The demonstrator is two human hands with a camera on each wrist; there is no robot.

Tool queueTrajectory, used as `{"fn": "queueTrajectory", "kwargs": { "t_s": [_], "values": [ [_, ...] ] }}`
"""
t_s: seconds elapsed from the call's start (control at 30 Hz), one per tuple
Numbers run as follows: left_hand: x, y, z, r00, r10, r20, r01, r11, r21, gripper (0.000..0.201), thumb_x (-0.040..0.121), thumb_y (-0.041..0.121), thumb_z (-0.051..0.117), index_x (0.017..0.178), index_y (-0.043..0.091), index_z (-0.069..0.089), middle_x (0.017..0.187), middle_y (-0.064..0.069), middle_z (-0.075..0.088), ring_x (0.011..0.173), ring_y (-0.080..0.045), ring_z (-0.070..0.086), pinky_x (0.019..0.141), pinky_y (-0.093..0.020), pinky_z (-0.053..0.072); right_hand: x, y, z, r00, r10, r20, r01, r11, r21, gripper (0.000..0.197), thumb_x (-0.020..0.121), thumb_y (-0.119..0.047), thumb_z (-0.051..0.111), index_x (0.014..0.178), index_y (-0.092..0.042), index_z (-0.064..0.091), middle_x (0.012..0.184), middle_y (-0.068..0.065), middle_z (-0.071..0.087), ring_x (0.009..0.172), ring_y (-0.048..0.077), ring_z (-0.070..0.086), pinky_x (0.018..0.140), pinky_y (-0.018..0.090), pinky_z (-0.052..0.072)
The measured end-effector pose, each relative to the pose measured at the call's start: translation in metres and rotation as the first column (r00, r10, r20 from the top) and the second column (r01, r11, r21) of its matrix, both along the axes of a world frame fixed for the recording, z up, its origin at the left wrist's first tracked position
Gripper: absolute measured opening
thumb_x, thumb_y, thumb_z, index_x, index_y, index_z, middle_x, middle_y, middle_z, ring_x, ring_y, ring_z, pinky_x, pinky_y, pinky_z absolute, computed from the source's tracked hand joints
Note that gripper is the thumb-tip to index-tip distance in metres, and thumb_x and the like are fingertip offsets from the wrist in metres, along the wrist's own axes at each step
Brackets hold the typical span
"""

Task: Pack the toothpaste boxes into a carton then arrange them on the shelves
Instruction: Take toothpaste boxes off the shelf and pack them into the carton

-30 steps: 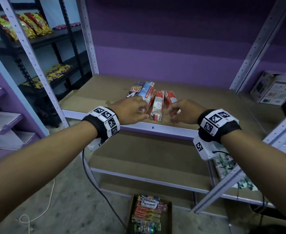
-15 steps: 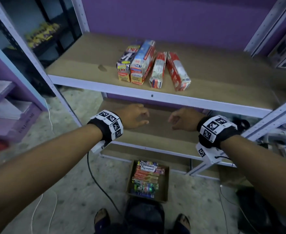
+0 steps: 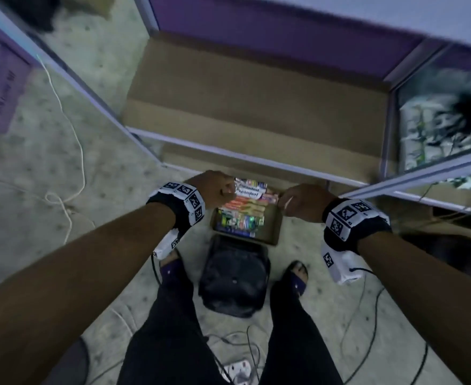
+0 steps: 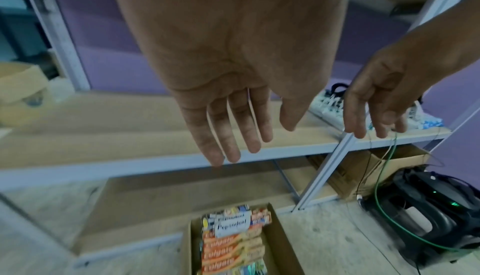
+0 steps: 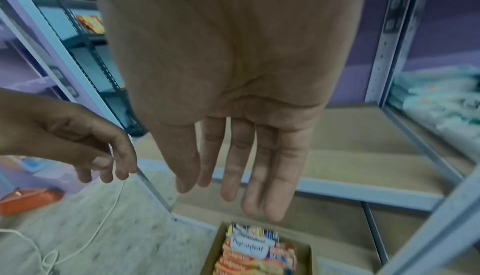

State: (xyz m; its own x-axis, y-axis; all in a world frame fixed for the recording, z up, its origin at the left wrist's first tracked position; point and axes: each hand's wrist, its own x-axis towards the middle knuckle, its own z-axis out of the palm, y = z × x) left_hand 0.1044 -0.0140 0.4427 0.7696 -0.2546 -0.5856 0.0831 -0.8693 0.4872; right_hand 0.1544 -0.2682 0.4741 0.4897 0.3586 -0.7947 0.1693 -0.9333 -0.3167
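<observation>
An open brown carton (image 3: 273,229) sits on the floor before the lowest shelf, packed with several toothpaste boxes (image 3: 245,207), white ones at the far end and orange ones behind them. The carton (image 4: 283,244) and its boxes (image 4: 233,242) lie below my left hand (image 4: 246,133), which hangs open and holds nothing. My right hand (image 5: 233,193) also hangs open and empty above the toothpaste boxes (image 5: 254,252). In the head view my left hand (image 3: 220,187) is over the carton's far left corner and my right hand (image 3: 298,201) over its right side.
A bare brown shelf board (image 3: 256,107) with a pale metal front rail lies beyond the carton. A black bag (image 3: 234,279) stands between my feet, just behind the carton. Cables run over the floor (image 3: 62,168). Packed goods (image 3: 437,129) fill the shelf at right.
Both hands have dropped from the upper shelf, where several boxes were left, down to just above the carton on the floor. My head has tilted down.
</observation>
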Motion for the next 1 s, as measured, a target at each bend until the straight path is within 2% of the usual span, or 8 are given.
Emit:
{"fn": "queueTrajectory", "kwargs": {
  "t_s": [0.07,0.17,0.3,0.43,0.6,0.77,0.9,1.0],
  "values": [
    [-0.008,0.000,-0.040,0.997,0.059,-0.051,-0.059,0.998,-0.001,0.025,0.098,0.038,0.054,0.113,0.021,0.064,0.117,-0.001,0.065,0.083,-0.014,0.055,0.074,-0.026,0.042,-0.007,-0.002,-0.040,0.999,-0.032,-0.030,0.032,0.999,-0.014,0.024,0.094,-0.026,0.061,0.117,-0.023,0.068,0.128,0.003,0.063,0.108,0.021,0.059,0.081,0.023,0.042],
    [-0.018,0.000,-0.102,0.987,0.140,-0.084,-0.140,0.990,0.007,0.029,0.098,0.036,0.055,0.120,0.019,0.063,0.121,-0.003,0.064,0.090,-0.017,0.058,0.078,-0.028,0.045,-0.018,-0.004,-0.099,0.999,-0.021,-0.029,0.020,1.000,-0.012,0.032,0.097,-0.022,0.055,0.128,-0.020,0.060,0.136,0.001,0.058,0.121,0.022,0.055,0.084,0.017,0.034],
    [-0.015,0.003,-0.185,0.982,0.158,-0.101,-0.153,0.986,0.059,0.042,0.098,0.035,0.053,0.136,0.016,0.053,0.133,-0.008,0.055,0.114,-0.027,0.057,0.095,-0.036,0.047,-0.021,-0.005,-0.189,0.981,-0.195,0.021,0.194,0.980,0.039,0.048,0.092,-0.020,0.060,0.139,-0.020,0.049,0.135,0.008,0.056,0.120,0.027,0.055,0.085,0.026,0.041],
    [-0.001,0.004,-0.263,0.985,0.166,-0.043,-0.161,0.982,0.094,0.052,0.099,0.039,0.052,0.145,0.017,0.043,0.139,-0.010,0.048,0.119,-0.029,0.054,0.093,-0.031,0.042,-0.017,-0.007,-0.281,0.966,-0.248,0.067,0.244,0.968,0.067,0.053,0.090,-0.027,0.062,0.141,-0.025,0.046,0.133,0.009,0.053,0.115,0.027,0.056,0.081,0.025,0.038],
    [0.013,0.002,-0.348,0.980,0.195,0.050,-0.200,0.968,0.153,0.059,0.097,0.047,0.051,0.148,0.020,0.037,0.144,-0.006,0.043,0.120,-0.029,0.055,0.094,-0.034,0.045,-0.015,-0.010,-0.378,0.954,-0.291,0.076,0.286,0.956,0.067,0.052,0.088,-0.029,0.063,0.137,-0.029,0.046,0.141,0.003,0.048,0.120,0.023,0.055,0.089,0.027,0.045],
    [0.022,-0.004,-0.413,0.976,0.192,0.106,-0.206,0.968,0.141,0.062,0.095,0.049,0.051,0.150,0.028,0.031,0.149,-0.004,0.038,0.124,-0.032,0.052,0.099,-0.044,0.048,-0.017,-0.012,-0.449,0.954,-0.280,0.108,0.271,0.958,0.091,0.058,0.090,-0.028,0.064,0.142,-0.028,0.038,0.146,0.008,0.040,0.129,0.025,0.048,0.105,0.037,0.044],
    [0.026,-0.004,-0.449,0.965,0.185,0.186,-0.203,0.976,0.083,0.067,0.095,0.045,0.055,0.153,0.027,0.027,0.159,-0.003,0.026,0.135,-0.033,0.042,0.106,-0.047,0.043,-0.019,-0.014,-0.487,0.942,-0.299,0.155,0.276,0.949,0.149,0.065,0.089,-0.028,0.068,0.144,-0.031,0.035,0.151,0.006,0.028,0.132,0.025,0.043,0.106,0.031,0.036],
    [0.030,-0.003,-0.470,0.946,0.199,0.256,-0.204,0.979,-0.007,0.073,0.094,0.041,0.059,0.155,0.026,0.023,0.163,0.000,0.017,0.144,-0.028,0.029,0.115,-0.040,0.033,-0.019,-0.015,-0.510,0.931,-0.312,0.191,0.275,0.941,0.195,0.068,0.086,-0.025,0.071,0.144,-0.032,0.037,0.153,0.002,0.028,0.131,0.022,0.045,0.100,0.024,0.033]
  ]
}}
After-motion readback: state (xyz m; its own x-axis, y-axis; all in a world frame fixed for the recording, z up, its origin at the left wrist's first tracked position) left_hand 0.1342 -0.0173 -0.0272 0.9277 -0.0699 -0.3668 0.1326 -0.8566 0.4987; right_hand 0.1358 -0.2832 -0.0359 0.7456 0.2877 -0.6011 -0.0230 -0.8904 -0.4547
